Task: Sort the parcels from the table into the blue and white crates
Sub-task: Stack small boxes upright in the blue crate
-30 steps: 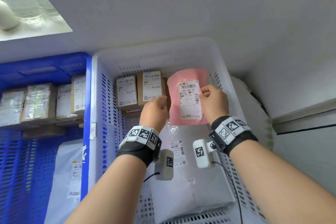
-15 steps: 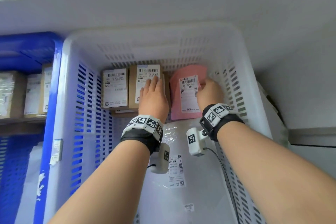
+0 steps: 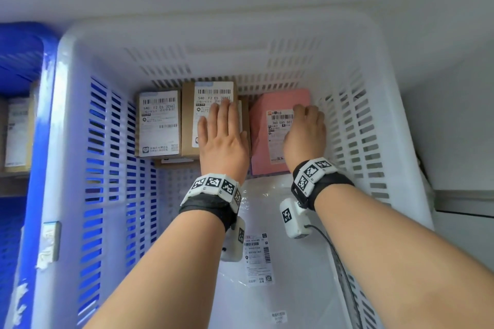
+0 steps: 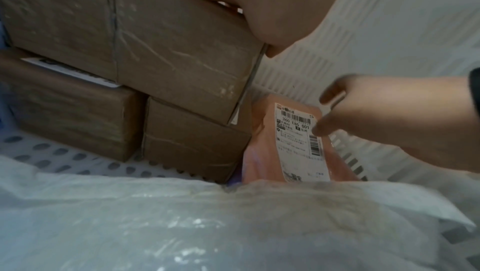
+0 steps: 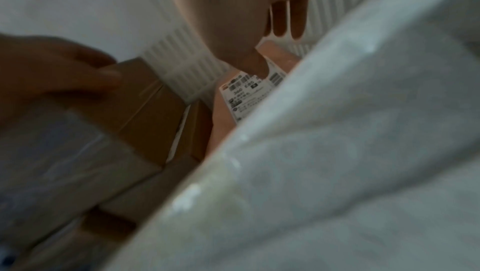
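Both hands reach deep into the white crate (image 3: 80,120). The left hand (image 3: 223,141) lies flat, fingers straight, on a brown box (image 3: 189,120) stacked at the far wall. The right hand (image 3: 306,136) pinches the pink parcel (image 3: 270,152), which stands in the narrow slot between the boxes and the crate's right wall. A white bag (image 3: 280,288) fills the near floor. The blue crate (image 3: 16,222) abuts the left rim.

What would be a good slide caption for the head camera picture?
Left hand steadies a cardboard box while right hand tucks pink parcel into white crate.
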Demonstrator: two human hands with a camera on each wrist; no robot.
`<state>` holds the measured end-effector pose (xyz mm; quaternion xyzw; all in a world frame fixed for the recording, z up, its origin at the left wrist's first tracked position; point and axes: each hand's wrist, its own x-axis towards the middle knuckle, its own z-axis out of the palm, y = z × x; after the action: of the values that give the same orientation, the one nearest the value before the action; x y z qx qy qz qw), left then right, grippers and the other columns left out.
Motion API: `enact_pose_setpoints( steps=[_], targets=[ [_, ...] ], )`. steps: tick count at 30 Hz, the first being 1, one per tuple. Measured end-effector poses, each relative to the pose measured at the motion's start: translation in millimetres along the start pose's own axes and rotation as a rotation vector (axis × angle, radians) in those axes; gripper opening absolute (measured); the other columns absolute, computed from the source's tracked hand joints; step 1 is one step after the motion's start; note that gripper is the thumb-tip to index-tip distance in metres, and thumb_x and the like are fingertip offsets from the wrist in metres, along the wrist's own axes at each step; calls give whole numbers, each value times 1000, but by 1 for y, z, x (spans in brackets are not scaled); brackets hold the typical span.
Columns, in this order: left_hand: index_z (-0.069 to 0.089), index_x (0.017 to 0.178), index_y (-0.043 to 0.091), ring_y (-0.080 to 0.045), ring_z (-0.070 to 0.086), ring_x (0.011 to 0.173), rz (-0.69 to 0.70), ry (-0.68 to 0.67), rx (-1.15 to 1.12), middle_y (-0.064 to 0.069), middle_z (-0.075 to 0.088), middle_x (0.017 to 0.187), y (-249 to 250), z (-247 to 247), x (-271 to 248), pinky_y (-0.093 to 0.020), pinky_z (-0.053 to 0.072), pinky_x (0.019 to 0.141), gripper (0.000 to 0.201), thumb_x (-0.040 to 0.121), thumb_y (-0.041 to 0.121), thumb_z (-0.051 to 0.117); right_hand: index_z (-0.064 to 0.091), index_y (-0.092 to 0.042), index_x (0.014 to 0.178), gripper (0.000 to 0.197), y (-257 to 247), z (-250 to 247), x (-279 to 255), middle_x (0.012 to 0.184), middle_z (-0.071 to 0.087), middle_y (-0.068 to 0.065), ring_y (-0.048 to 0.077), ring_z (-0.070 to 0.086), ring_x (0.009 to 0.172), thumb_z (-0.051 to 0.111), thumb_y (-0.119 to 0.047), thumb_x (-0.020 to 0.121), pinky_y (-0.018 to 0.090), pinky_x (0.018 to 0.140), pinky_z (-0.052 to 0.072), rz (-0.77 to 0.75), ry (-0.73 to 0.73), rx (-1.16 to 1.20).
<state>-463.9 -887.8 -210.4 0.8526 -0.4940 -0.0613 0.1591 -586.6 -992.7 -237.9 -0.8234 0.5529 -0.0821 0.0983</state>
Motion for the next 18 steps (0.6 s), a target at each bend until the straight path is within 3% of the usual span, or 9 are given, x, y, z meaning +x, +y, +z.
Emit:
enact_pose_setpoints(
  steps=[2,4,9,12,18],
  targets=[
    [38,147,5,-31,31,144,9,-1,13,-12,38,154,0,1,0,-50,19,118,58,93,28,32,62,-7,113,57,1,5,-5,112,57,17,35,54,99,66,10,58,41,76,48,-176,33,-54],
    [38,147,5,-31,30,144,9,2,18,-11,38,154,-1,2,0,-49,17,118,59,94,29,31,63,-12,115,62,2,8,-5,117,57,15,35,54,104,75,4,56,41,78,48,-249,-53,-83],
    [32,150,6,-29,24,147,19,5,65,-10,31,158,-3,6,-1,-45,6,120,59,97,29,28,36,-26,148,82,5,13,-2,153,30,14,33,30,140,74,-12,77,46,102,41,-235,-392,-143],
    [30,152,7,-28,21,148,17,12,88,-10,29,159,-3,9,-2,-43,3,120,58,98,28,29,24,-30,152,87,7,20,1,159,19,13,33,19,147,74,-20,81,47,107,38,-216,-494,-149],
    [24,154,9,-25,15,150,1,-6,99,-7,23,161,-4,12,-2,-41,-3,120,59,99,32,23,9,-32,156,98,9,49,9,165,1,7,31,2,152,75,-28,85,45,121,19,-110,-649,-90]
  ],
)
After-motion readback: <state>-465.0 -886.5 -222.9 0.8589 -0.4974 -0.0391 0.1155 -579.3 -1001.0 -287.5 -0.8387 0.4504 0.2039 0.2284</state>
